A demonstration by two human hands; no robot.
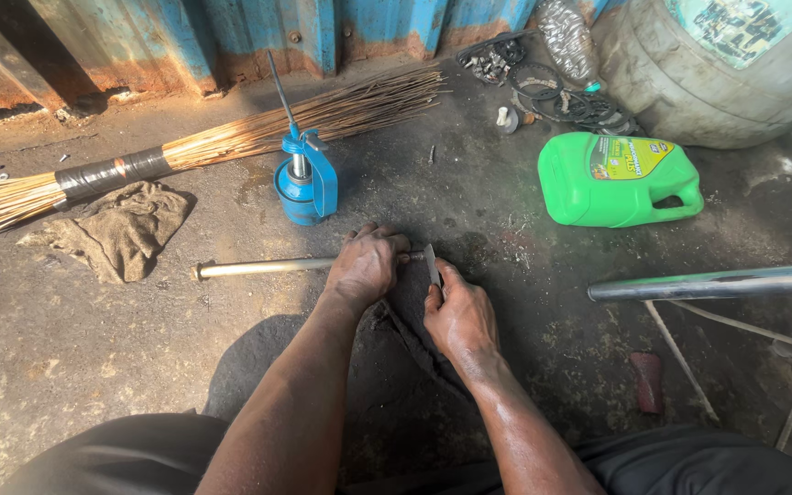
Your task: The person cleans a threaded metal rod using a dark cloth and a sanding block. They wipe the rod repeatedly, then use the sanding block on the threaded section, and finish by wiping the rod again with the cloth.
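Now | left hand fingers closed on metal rod lying on floor | right hand gripped thin blade at rod's end | dark rubber strip beneath, cut unfinished | blue jack near.

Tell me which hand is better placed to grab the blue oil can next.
Left, most likely. The left hand grips the metal rod just below the blue oil can; the right hand holds a small blade farther away.
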